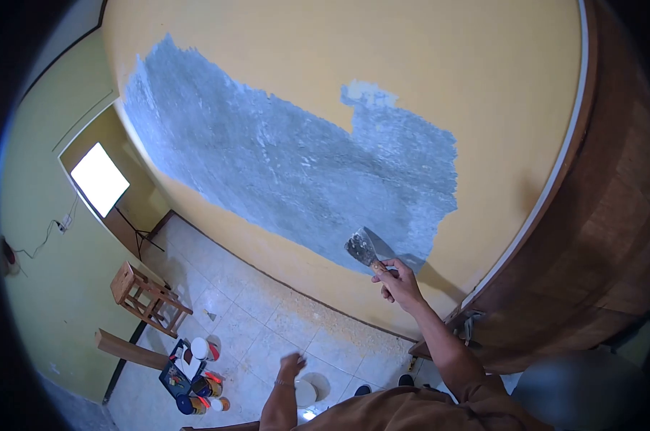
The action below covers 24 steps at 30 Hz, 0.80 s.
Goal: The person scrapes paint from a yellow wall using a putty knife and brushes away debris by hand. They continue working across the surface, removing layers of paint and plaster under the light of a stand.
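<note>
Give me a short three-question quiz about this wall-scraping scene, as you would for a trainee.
1. Which hand holds the scraper?
2. True or false: the scraper blade touches the grey patch at its upper left corner.
3. The left hand is: A) pressed on the wall, B) hanging free above the floor, C) gripping the wooden stool.

Key
1. The right hand.
2. False; it sits at the patch's lower right edge.
3. B.

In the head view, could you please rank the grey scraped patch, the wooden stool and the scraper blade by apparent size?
1. Grey scraped patch, by far.
2. Wooden stool, though it stands farther away.
3. Scraper blade, held in the right hand.
</note>
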Available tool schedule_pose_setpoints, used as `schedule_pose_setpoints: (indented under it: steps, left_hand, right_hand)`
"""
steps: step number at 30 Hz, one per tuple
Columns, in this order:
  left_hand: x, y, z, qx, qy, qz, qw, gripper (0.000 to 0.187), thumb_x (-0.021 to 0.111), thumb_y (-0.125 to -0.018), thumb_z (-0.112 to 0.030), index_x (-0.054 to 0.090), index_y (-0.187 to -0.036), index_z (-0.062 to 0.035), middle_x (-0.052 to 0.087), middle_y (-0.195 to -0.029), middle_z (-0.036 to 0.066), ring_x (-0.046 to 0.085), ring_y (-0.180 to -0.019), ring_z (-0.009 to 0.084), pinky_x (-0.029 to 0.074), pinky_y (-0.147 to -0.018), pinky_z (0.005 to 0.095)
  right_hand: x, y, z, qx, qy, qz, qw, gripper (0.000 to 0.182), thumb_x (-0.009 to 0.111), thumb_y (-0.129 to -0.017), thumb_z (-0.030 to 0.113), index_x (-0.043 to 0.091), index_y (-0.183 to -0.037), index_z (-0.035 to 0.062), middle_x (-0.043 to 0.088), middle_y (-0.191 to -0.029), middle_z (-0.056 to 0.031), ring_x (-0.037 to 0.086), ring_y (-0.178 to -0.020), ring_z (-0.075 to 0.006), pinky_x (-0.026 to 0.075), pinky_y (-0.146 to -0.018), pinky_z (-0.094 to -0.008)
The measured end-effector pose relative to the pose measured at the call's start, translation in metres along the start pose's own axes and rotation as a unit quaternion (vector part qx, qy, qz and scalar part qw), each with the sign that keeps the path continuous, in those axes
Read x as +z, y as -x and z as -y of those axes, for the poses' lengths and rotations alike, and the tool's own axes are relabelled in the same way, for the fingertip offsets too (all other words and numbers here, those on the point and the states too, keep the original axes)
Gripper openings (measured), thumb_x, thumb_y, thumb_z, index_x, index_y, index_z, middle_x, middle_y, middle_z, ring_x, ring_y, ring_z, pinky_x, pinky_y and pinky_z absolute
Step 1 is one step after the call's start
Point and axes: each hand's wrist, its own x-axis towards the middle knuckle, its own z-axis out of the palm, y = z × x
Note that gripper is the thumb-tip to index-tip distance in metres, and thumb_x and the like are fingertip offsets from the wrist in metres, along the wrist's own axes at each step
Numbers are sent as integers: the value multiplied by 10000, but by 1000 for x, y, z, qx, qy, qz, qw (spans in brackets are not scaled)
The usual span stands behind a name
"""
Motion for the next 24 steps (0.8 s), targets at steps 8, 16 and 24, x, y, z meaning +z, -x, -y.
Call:
schedule_pose_setpoints:
  steps: [8, 16, 24]
  left_hand:
    - [181, 114, -129, 166, -151, 215, 951, 375, 598, -956, -134, 594, -1299, 19, 642, -1275, 145, 653, -1112, 274, 552, -902, 390]
    - [55, 49, 15, 22, -40, 189, 981, 414, 572, -963, -122, 507, -1327, 63, 627, -1240, 186, 651, -1092, 336, 581, -854, 430]
    - [-113, 96, 128, 338, -699, 215, 592, 170, 684, -866, -211, 677, -920, -50, 705, -921, 120, 707, -818, 288, 554, -594, 399]
  right_hand:
    - [14, 10, 10, 16, 124, 219, 968, 341, 829, -756, 113, 642, -1018, 1, 677, -783, -55, 597, -548, -82, 431, -423, -253]
    - [19, -26, 28, 156, -78, 287, 942, 252, 667, -918, 255, 648, -923, 4, 548, -645, -8, 428, -462, -67, 289, -395, -230]
    - [21, -7, -6, 50, 14, 257, 965, 227, 707, -890, 196, 651, -1012, 12, 588, -692, -19, 510, -532, -74, 386, -449, -241]
